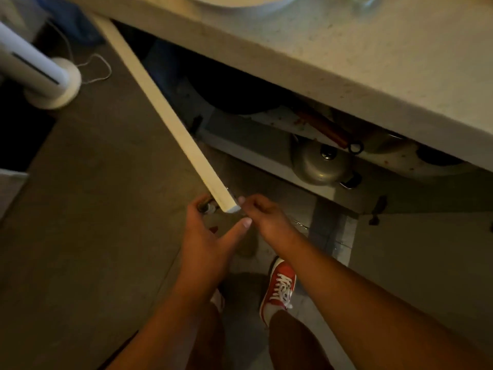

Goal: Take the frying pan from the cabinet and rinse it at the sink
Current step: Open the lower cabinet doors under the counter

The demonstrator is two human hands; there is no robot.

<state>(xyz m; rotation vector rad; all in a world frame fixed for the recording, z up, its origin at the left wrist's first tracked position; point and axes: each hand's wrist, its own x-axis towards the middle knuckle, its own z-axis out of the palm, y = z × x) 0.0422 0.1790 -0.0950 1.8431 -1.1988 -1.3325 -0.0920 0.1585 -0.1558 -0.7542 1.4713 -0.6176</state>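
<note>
Below the speckled counter [360, 65], the cabinet door [170, 113] stood swung wide, its free corner pinched between the right hand [264, 217] thumb and fingers. The left hand [205, 233] curled its fingers behind that corner, seemingly on the handle. Holding the door fully clear before reaching in seemed wise, since a lidded pot [320, 166] sat close by. The frying pan [234, 94] lay dark on the upper shelf, its reddish handle [324, 128] running toward the lower right, ending just above the pot.
</note>
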